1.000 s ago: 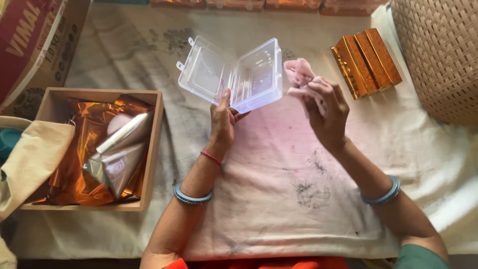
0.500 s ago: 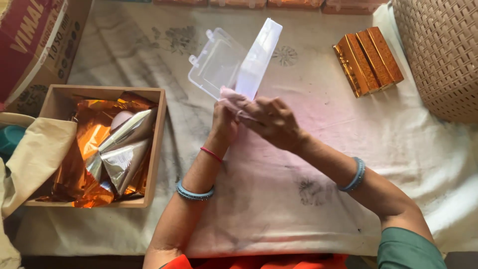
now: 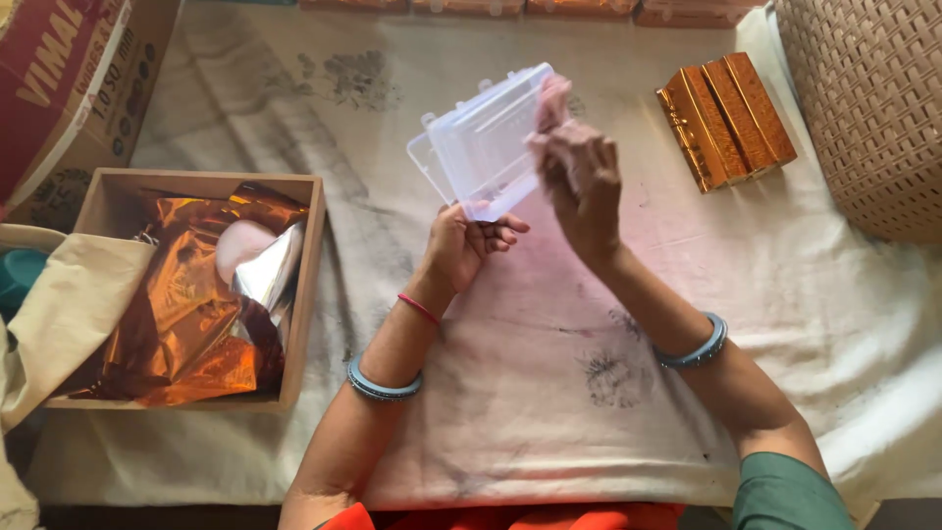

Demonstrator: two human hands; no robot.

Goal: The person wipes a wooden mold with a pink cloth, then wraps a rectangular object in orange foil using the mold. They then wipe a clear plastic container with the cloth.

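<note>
Grip looks thin: left hand (image 3: 466, 240) pinches the clear plastic box (image 3: 486, 137) by its six-o'clock corner (tilted), right hand (image 3: 579, 182) clutching pink cloth (image 3: 552, 98); a hard wipe could twist it free.

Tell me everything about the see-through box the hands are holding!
The box is small, flat and made of clear plastic, with little clasp tabs on its far edge. It is held up in the air above the cloth, tilted. The left hand grips its near corner from below. The right hand is at its right side, pressing something pink against it. Whether the lid is fully shut cannot be told.
</note>
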